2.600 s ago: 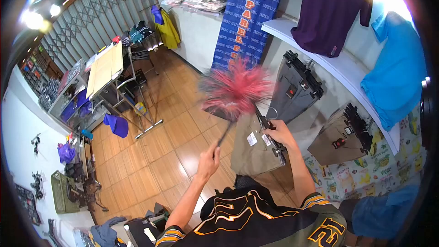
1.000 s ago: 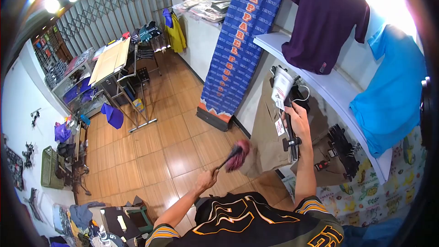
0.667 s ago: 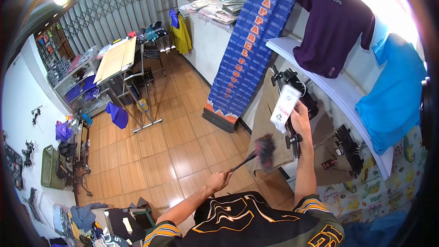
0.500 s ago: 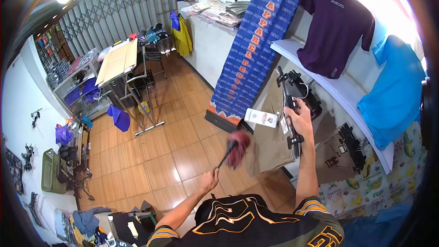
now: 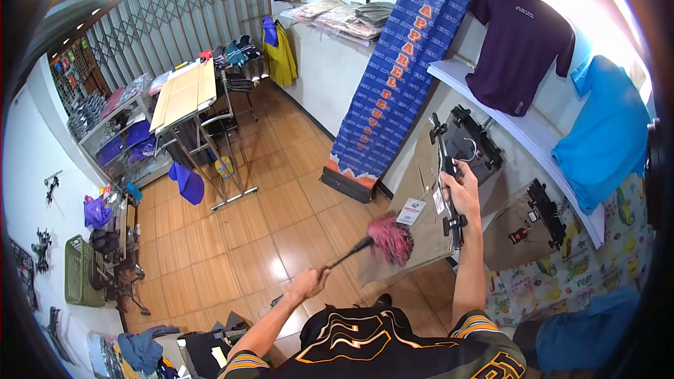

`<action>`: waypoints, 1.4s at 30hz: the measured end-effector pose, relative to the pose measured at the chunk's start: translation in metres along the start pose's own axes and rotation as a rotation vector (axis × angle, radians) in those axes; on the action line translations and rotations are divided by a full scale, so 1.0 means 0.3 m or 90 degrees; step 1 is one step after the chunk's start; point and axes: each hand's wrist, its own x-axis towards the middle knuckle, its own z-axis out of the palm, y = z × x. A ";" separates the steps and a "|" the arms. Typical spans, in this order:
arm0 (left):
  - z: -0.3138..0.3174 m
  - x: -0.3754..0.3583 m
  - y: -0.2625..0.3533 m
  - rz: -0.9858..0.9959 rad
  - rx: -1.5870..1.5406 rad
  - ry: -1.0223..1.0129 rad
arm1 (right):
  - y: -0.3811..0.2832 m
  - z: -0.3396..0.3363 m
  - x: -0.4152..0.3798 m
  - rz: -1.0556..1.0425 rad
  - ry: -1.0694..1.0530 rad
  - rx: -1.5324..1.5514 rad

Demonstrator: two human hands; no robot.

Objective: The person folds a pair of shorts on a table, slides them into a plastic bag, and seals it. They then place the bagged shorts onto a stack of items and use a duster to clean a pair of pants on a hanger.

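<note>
My left hand [image 5: 309,283] is closed around the handle of a duster with a fluffy pink and dark red head [image 5: 393,240]. That head overlaps the front of some khaki trousers [image 5: 379,270], close to a white hang tag [image 5: 411,211]. The trousers hang from a black clip hanger [image 5: 449,168], and my right hand [image 5: 462,191] grips the hanger's bar. Behind it, more black clip hangers [image 5: 484,137] stick out below the wall shelf, and another khaki garment [image 5: 502,242] hangs to the right.
A tall blue banner [image 5: 400,77] leans by the wall. Purple [image 5: 519,49] and blue [image 5: 607,126] shirts are displayed over the white shelf [image 5: 516,126]. A board-topped table [image 5: 186,95] stands across the tiled floor [image 5: 246,238]. A green crate [image 5: 83,270] is at far left, folded clothes [image 5: 144,351] below.
The duster has swung to the right, so its head now overlaps the khaki trousers and sits beside the tag. The tag has tilted. My right hand keeps its grip on the hanger.
</note>
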 end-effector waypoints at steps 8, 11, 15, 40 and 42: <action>-0.142 -0.017 0.243 0.199 -0.104 0.022 | 0.014 0.056 -0.048 -0.005 -0.008 0.028; -0.068 0.048 0.065 0.063 0.123 -0.087 | -0.059 0.057 -0.083 0.003 -0.012 0.024; -0.122 0.081 0.012 -0.036 0.108 0.027 | -0.115 0.041 -0.122 -0.030 -0.021 0.017; -0.069 0.150 0.368 0.159 -0.146 0.113 | -0.094 -0.047 -0.202 -0.143 -0.247 0.033; -0.048 0.189 0.265 0.116 -0.044 0.055 | -0.093 -0.066 -0.209 -0.148 -0.245 0.000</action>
